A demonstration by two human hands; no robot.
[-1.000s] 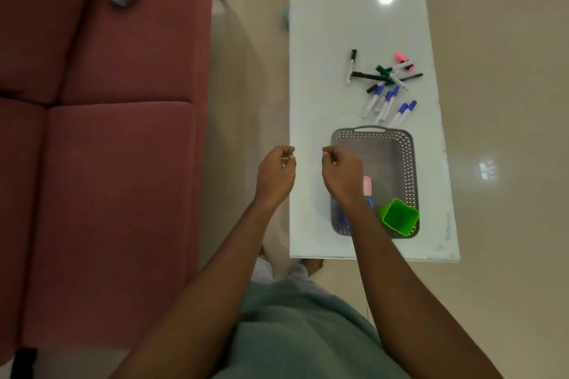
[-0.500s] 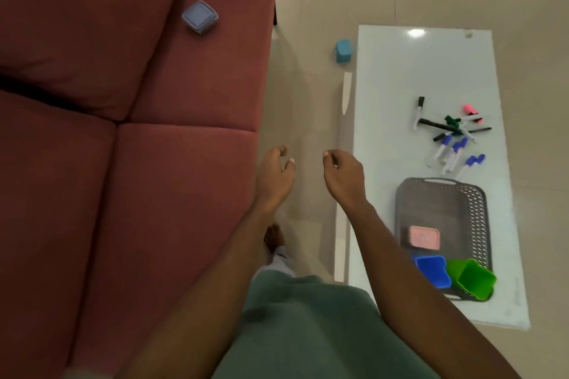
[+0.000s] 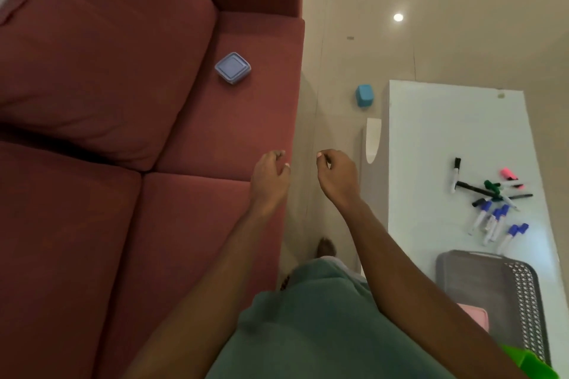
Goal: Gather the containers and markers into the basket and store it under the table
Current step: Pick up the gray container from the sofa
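My left hand (image 3: 271, 177) and right hand (image 3: 338, 175) loosely curled, empty, over the gap between sofa (image 3: 92, 224) and counter (image 3: 446, 138) | basket (image 3: 480, 280) on counter, pink container (image 3: 475, 315) inside | markers (image 3: 492, 212) loose just beyond basket | lidded container (image 3: 233, 68) on sofa | blue container (image 3: 365, 95) on floor (image 3: 431, 24)

Floor aisle (image 3: 326, 120) between sofa (image 3: 200, 194) and table (image 3: 446, 138), blue container (image 3: 365, 95) at far end

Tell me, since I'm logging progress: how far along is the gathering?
Done: a pink container and a green container are in the basket. In hand: nothing; left hand and right hand are empty. Left: the markers on the table, the lidded container on the sofa, the blue container on the floor, then stowing the basket.
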